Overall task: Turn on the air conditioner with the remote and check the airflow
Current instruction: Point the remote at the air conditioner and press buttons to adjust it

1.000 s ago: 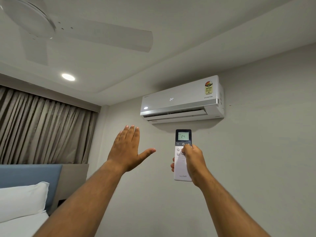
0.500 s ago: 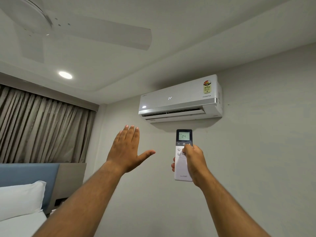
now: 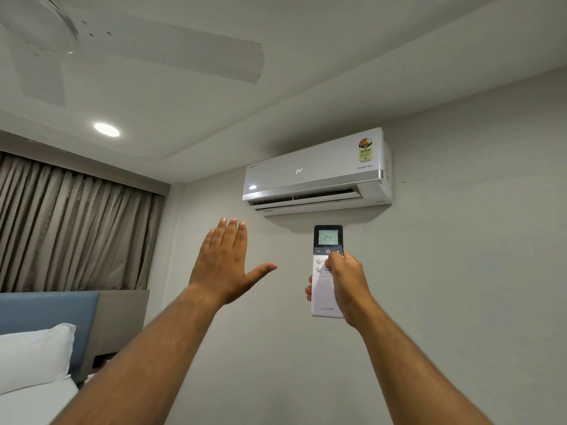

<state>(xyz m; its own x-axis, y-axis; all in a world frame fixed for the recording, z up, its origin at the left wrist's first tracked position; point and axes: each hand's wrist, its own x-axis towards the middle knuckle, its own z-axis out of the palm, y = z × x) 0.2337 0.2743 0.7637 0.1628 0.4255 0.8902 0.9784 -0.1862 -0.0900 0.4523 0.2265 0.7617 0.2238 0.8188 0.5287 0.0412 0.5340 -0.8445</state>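
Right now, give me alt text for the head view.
A right hand holds a white remote reading 24 up toward a wall air conditioner that also shows 24, its flap open. The open left hand is raised below the unit, palm forward.

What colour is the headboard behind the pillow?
The headboard is blue, with a grey-beige panel beside it; the head view shows it at lower left.

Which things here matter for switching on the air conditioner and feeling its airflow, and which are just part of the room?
Part of the job:
- air conditioner, display showing 24, flap open
- remote, gripped in the right hand
- left hand, open and raised below the unit

Just there:
- ceiling fan
- ceiling light
- curtains
- pillow
- headboard
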